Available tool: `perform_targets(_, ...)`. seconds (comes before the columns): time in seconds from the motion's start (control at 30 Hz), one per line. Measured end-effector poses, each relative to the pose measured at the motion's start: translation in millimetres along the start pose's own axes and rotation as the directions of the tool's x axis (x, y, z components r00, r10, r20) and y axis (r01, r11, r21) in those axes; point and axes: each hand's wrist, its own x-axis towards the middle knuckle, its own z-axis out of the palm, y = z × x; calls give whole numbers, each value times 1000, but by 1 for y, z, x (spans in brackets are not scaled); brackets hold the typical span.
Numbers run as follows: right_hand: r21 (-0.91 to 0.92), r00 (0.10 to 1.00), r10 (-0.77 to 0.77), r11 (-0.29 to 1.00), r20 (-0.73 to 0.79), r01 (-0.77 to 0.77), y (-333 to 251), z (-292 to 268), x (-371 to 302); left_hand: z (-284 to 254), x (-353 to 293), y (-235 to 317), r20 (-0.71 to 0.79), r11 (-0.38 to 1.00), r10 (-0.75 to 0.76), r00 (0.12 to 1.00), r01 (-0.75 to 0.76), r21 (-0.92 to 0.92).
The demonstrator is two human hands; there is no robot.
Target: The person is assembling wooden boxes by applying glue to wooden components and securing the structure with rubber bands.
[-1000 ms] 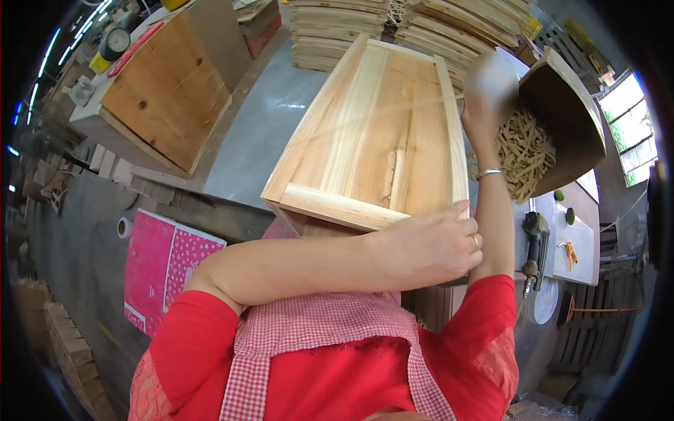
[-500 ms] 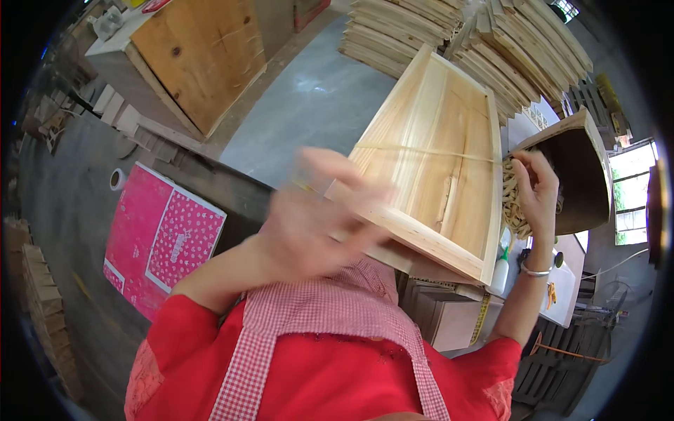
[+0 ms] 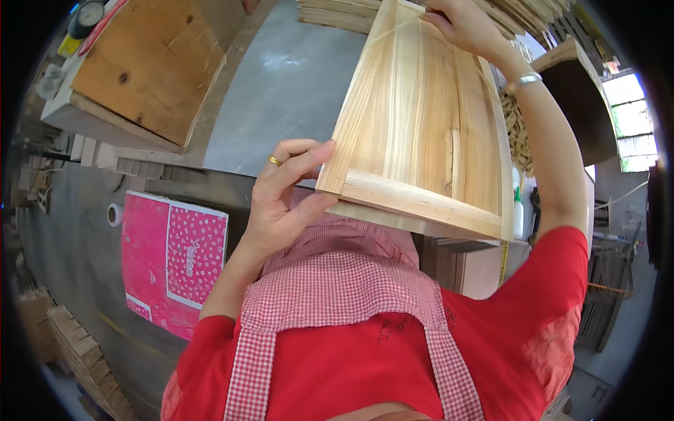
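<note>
A pale framed wooden panel (image 3: pixel 414 119) with a raised rim lies in front of me, its near edge toward my apron. My left hand (image 3: pixel 284 189) holds its near left corner, with the thumb below the rim and the forefinger along the side. At the far end, my right hand (image 3: pixel 460 28) reaches over the panel, fingers curled and pinched together by the far rim. Whatever sits between those fingertips is hidden. Past the panel's right side lies a heap of tan elastic bands (image 3: pixel 518 133), partly behind my right forearm.
A dark-lined open bin (image 3: pixel 577 105) stands right of my forearm. A white bottle with a green tip (image 3: pixel 518 214) is by the panel's right edge. Stacked boards (image 3: pixel 340 15) lie at the back, a wooden box (image 3: pixel 144 74) at far left, and a pink patterned box (image 3: pixel 168 259) below it.
My left hand has come to the panel's near left corner. My right hand has gone from the heap of bands to the far end. The band stretched across the panel no longer shows there.
</note>
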Motion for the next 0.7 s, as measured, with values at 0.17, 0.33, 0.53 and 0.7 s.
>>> perform_targets(0.17, 28, 986, -146, 989, 79, 144, -46, 12, -26, 5, 1, 2, -48, 991, -73, 996, 67, -120)
perform_targets(0.33, 118, 930, -367, 923, -26, 367, -119, -44, -75, 4, -1, 7, -57, 979, -192, 980, 187, -85)
perform_targets(0.53, 142, 845, -477, 879, 240, 456, -186, -51, -94, 4, 2, 11, -69, 969, -207, 976, 195, -150)
perform_targets(0.7, 146, 849, -495, 868, 183, 475, -196, -42, -76, 3, 1, 6, -69, 972, -186, 980, 174, -156)
